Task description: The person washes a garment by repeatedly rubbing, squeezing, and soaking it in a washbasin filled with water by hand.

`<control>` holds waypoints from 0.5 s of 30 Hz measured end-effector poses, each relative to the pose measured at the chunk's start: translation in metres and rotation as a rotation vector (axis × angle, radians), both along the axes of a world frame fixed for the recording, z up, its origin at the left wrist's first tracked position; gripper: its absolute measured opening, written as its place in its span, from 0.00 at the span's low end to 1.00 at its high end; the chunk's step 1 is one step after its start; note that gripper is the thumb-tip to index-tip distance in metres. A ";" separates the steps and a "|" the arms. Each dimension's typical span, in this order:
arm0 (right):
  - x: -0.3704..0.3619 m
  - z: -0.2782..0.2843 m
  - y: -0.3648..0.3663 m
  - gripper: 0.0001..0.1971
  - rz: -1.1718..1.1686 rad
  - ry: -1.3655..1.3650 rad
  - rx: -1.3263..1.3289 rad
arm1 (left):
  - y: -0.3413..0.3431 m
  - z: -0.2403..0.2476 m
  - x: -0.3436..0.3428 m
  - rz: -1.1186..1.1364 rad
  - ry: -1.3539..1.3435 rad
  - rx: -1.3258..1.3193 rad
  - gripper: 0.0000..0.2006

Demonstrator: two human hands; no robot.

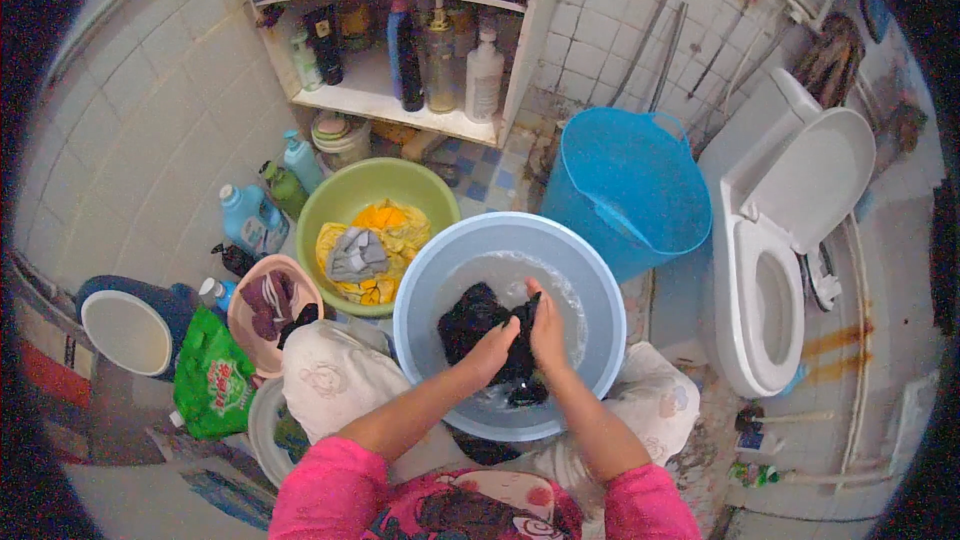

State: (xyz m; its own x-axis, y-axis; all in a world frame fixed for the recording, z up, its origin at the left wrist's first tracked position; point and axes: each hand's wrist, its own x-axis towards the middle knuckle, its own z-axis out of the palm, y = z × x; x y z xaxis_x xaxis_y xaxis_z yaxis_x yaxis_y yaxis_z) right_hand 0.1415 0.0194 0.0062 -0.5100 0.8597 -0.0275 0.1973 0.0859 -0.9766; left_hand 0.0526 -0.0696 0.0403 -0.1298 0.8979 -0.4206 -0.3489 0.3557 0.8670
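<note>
A light-blue basin (412,340) stands between my knees with sudsy water in it. Black wet cloth (470,323) lies bunched in the water; which garment it is I cannot tell. My left hand (492,348) and my right hand (545,330) face each other over the basin's middle, both closed on a gathered part of this cloth. The fingers of both hands are partly hidden behind the cloth. To the left, a green basin (318,195) holds yellow clothes (405,240) with a grey cloth (357,255) on top.
A tall blue bucket (580,190) stands behind the basin on the right, beside a toilet (740,320) with its lid up. Left are a pink basin (313,285) with dark cloth, a green detergent bag (213,380) and a blue bottle (250,218). A shelf (375,100) holds several bottles.
</note>
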 end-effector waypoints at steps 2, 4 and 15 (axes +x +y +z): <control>-0.007 0.005 -0.009 0.20 -0.008 0.060 -0.029 | 0.001 -0.005 -0.003 0.012 -0.025 -0.017 0.25; -0.013 0.013 -0.035 0.22 0.048 -0.006 0.183 | 0.007 -0.031 -0.008 0.304 -0.260 0.124 0.24; -0.004 -0.002 0.005 0.20 -0.056 0.055 0.000 | -0.005 0.013 -0.007 -0.002 0.066 0.053 0.29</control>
